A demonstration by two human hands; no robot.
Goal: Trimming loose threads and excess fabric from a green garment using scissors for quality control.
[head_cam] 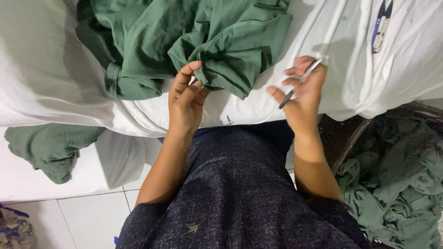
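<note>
Nearest to us was our own lap, in one dark speckled garment (240, 193), with both forearms reaching forward over it. We counted two hands at work. Our left hand (186, 102) was closed in a pinch, thumb and fingertips gripping a folded edge of the green garment (194, 37) where it hung toward us. Our right hand (302, 90) was held apart from the cloth, fingers loosely curled around one slim metal snipping tool (300, 83) (its motion blurred it, so we could not tell the blades' position), the dark end poking out below the palm.

Beyond the hands lay one table draped in a white cloth (50, 78), and the green garment sat bunched on it, just ahead of the left hand and well to the left of the right. Farther back on the cloth, toward the right corner, rested one more small clipper with a blue and white handle (382, 25).

Down at floor level we counted two other green heaps: one piece (50, 147) at the left on a white surface, one larger pile (397, 184) at the right.
</note>
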